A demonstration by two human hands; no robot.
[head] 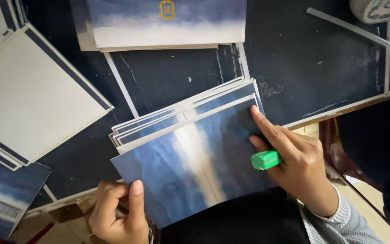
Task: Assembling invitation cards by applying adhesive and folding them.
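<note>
Both hands (118, 212) (294, 158) on blue cards (195, 158)

Soft daylight falls from above, bright on the white cards (32, 95) at left and glaring down the middle of the blue sheet (195, 167). The dark table (312, 68) stays dim. The edges bend slightly, and the corners blur.

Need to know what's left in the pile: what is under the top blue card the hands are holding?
Under the top blue card, the white-edged far borders of several more cards fan out. Their count and their faces are covered; the dark table lies beneath.
</note>
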